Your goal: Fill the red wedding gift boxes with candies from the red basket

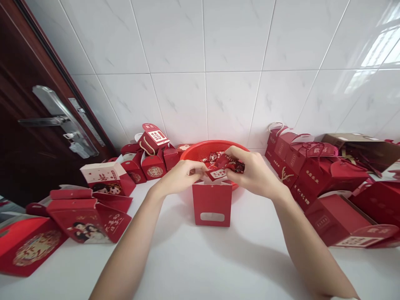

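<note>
A red paper gift box with a small clear window stands upright on the white table in front of me, its top open. My left hand is closed at the box's upper left, thumb and fingers pinched on its top flap, which bears a white label. Over the box's upper right, my right hand is closed around some shiny red-wrapped candies. Just behind the box sits a red plastic basket with more wrapped candies in it. My fingers partly hide the box opening.
Several red gift boxes stand at left, some stacked against the tiled wall. More red boxes with rope handles crowd the right, beside an open brown carton. Part of another person's hand shows at the right edge. A dark door is at left.
</note>
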A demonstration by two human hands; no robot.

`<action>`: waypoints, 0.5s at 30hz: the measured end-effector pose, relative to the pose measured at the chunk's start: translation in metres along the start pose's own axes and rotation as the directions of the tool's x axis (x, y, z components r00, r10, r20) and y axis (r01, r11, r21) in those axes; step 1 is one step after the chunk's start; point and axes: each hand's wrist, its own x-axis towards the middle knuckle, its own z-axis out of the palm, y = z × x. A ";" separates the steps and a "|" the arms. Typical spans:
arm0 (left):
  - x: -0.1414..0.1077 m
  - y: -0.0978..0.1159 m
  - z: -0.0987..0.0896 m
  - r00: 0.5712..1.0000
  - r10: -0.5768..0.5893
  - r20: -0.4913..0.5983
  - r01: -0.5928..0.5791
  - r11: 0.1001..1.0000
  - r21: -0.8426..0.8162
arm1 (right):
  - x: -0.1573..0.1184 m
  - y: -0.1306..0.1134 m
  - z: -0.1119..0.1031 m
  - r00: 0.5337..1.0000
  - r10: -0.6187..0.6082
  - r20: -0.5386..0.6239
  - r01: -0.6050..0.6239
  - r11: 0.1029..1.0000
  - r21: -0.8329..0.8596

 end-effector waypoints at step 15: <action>-0.004 -0.005 -0.015 0.967 -0.036 0.251 0.018 0.997 0.074 | 0.004 0.004 0.013 0.997 -0.050 0.062 0.046 0.997 0.067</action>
